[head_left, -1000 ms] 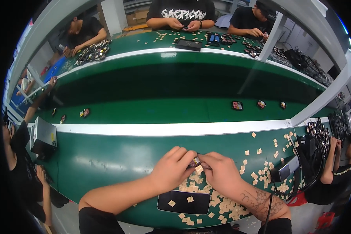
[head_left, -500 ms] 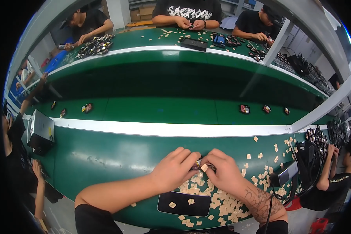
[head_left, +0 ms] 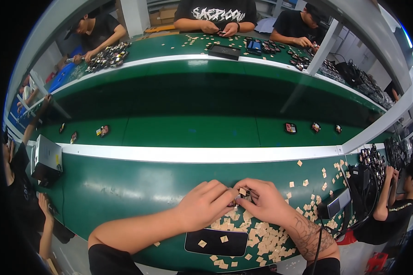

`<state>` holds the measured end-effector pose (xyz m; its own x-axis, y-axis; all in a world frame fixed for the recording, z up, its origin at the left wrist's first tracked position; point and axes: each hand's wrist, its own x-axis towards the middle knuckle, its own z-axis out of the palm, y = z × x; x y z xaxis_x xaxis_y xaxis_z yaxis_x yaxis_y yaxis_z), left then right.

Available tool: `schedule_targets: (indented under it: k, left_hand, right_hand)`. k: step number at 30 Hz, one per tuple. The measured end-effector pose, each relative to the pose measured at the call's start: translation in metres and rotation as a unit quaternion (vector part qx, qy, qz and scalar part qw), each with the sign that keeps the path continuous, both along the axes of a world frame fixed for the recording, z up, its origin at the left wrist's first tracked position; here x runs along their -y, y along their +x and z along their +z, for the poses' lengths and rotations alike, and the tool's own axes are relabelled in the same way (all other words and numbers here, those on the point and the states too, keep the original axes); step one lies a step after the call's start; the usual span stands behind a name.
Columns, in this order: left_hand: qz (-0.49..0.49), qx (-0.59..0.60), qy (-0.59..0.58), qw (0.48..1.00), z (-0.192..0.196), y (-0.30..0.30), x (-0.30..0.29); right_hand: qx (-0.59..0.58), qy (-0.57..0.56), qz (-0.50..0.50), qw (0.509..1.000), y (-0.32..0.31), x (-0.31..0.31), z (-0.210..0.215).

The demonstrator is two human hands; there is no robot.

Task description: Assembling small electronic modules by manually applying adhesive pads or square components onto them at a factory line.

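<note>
In front of me my left hand [head_left: 207, 204] is closed around a small dark device [head_left: 237, 201], mostly covered by the fingers. My right hand [head_left: 265, 199] meets it from the other side, with a small beige square piece [head_left: 242, 191] at its thumb and fingertips. A thin dark part also shows between those fingers; its kind I cannot make out. Below both hands lie many loose beige squares [head_left: 270, 240], spread toward the right. A flat black phone-like slab [head_left: 218, 250] with a rounded outline lies under my left forearm's far end, two beige squares on it.
Beyond the white rail [head_left: 183, 155], a green belt [head_left: 188, 130] carries several small devices. On the right stand a dark boxy unit [head_left: 334, 205] with cables and a pile of devices [head_left: 371, 160]. A grey box [head_left: 47, 156] stands at left. Several co-workers sit around.
The beige square in my right fingers has moved slightly up, close to the device. My right hand has turned a little and my left fingers have shifted. The head view has shifted slightly.
</note>
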<state>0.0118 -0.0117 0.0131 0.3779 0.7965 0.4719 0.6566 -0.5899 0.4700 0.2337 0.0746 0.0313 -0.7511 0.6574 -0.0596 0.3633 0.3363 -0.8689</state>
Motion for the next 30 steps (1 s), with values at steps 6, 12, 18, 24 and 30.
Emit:
schedule_targets:
  k: [6, 12, 18, 24, 30]
  left_hand:
    - [-0.015, 0.022, 0.016, 1.000, -0.001, 0.001, 0.003]
    - [-0.026, 0.044, 0.070, 0.996, -0.004, 0.000, 0.002]
    - [-0.024, 0.049, 0.079, 0.995, -0.003, -0.001, 0.002]
    - [-0.004, 0.048, 0.102, 0.994, 0.002, -0.001, -0.001]
    - [0.017, 0.050, 0.098, 0.994, 0.004, -0.003, -0.002]
  right_hand:
    - [-0.037, -0.136, -0.023, 0.990, -0.001, 0.004, 0.000]
    - [-0.069, -0.180, -0.039, 0.980, -0.002, 0.009, -0.008]
    - [-0.072, -0.188, -0.047, 0.978, -0.004, 0.013, -0.007]
    - [-0.128, -0.206, -0.062, 0.968, -0.006, 0.016, -0.020]
    - [-0.127, -0.191, -0.024, 0.973, -0.001, 0.011, -0.018]
